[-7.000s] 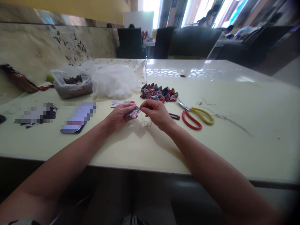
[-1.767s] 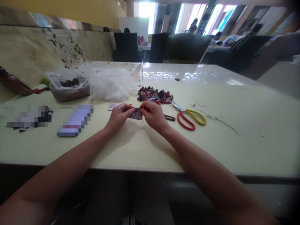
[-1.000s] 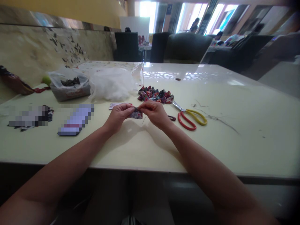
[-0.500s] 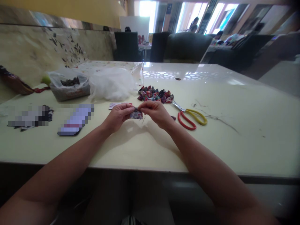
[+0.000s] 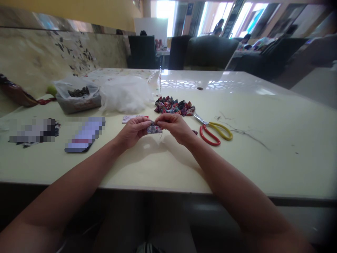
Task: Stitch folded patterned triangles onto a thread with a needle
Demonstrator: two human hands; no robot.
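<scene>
My left hand (image 5: 133,131) pinches a small piece of patterned cloth (image 5: 154,129) between thumb and fingers, above the table. Opposite it, my right hand (image 5: 172,125) is closed at the cloth's upper right edge, its thumb and fingertips pressed together there. Whether a needle is between those fingertips is too small to see. A thin thread end (image 5: 160,136) hangs below the cloth. Just behind my hands sits a pile of small sewn fabric pieces (image 5: 175,106) in red, dark and floral prints. A flat card or packet (image 5: 129,118) lies behind my left hand.
Scissors (image 5: 214,131) with red and yellow handles lie right, beside loose threads (image 5: 244,133). White stuffing (image 5: 127,93) in clear plastic and a bag of dark bits (image 5: 79,96) stand back left. A blurred-out phone-like object (image 5: 85,135) and fabric scraps (image 5: 56,128) lie left. Chairs (image 5: 210,52) stand beyond.
The cloth has tilted and shifted slightly to the right, with its lighter patterned face showing more. Both hands stay closed in nearly the same place.
</scene>
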